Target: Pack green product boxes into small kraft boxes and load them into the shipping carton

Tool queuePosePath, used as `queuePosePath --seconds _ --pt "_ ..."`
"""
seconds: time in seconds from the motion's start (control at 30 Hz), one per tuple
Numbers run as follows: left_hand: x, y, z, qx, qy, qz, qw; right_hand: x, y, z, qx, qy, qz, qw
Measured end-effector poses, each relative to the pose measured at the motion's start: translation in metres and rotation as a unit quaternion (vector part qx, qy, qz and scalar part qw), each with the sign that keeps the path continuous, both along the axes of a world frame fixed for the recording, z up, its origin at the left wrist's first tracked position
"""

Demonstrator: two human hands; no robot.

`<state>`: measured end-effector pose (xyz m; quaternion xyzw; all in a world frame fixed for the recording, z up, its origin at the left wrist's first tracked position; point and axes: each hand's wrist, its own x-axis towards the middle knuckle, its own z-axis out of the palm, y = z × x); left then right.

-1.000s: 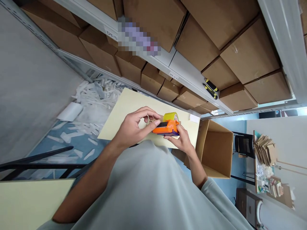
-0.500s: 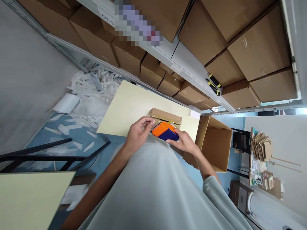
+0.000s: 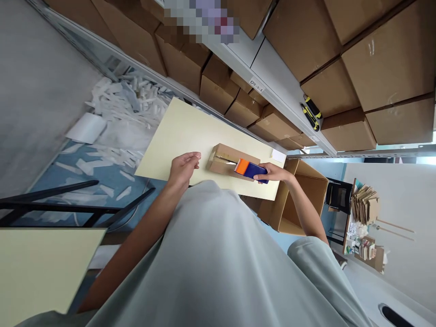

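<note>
My right hand point(image 3: 272, 173) grips an orange and navy tape dispenser point(image 3: 254, 171) by its navy end. The orange end rests at or just above the top of a long brown cardboard box point(image 3: 222, 164), where a shiny strip of tape point(image 3: 226, 159) runs along the seam. Whether the dispenser touches the box I cannot tell. To the left of the box, my left hand point(image 3: 185, 169) hovers near the edge of the cream table point(image 3: 177, 136). Its fingers are curled together, with nothing visible in them.
A large open carton point(image 3: 296, 195) stands right of the table. Behind, shelves hold several cardboard boxes point(image 3: 218, 86) and two yellow-black utility knives point(image 3: 310, 113). White scraps point(image 3: 126, 109) cover the floor at left. Another cream tabletop point(image 3: 44, 268) lies at lower left.
My right hand has carried the tape dispenser right and up onto the box, turning it. My left hand has moved left, away from the dispenser. The camera view has shifted slightly.
</note>
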<state>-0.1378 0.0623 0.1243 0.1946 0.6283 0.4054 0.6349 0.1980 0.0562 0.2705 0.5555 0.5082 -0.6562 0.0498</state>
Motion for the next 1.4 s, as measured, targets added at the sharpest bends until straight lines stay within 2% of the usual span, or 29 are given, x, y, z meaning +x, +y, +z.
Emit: queuePosePath --seconds 0.23,0.4,0.73,0.97,1.17,1.33,1.4 --pt "0.008 -0.001 -0.016 -0.038 -0.003 0.020 0.999 0.010 0.026 -0.035 -0.039 0.021 0.028 0.999" --pt "0.017 0.001 -0.027 -0.053 0.012 0.010 0.998 0.021 0.033 -0.054 -0.077 0.022 0.011 0.997" --pt "0.023 0.013 -0.060 -0.073 0.021 -0.026 0.997 0.028 0.030 -0.068 -0.089 0.051 0.004 0.995" --pt "0.040 0.012 -0.074 -0.077 0.018 -0.096 0.992 0.021 0.024 -0.063 -0.079 0.028 -0.010 0.996" --pt "0.033 0.006 -0.074 -0.064 0.094 -0.132 0.985 0.018 0.016 -0.059 -0.061 0.013 -0.020 0.998" --pt "0.040 0.003 -0.058 0.052 0.144 -0.186 0.971 0.018 0.013 -0.059 -0.057 0.019 -0.016 0.998" --pt "0.045 0.004 -0.054 0.068 0.184 -0.198 0.960 0.018 0.014 -0.059 -0.059 0.021 -0.009 0.998"
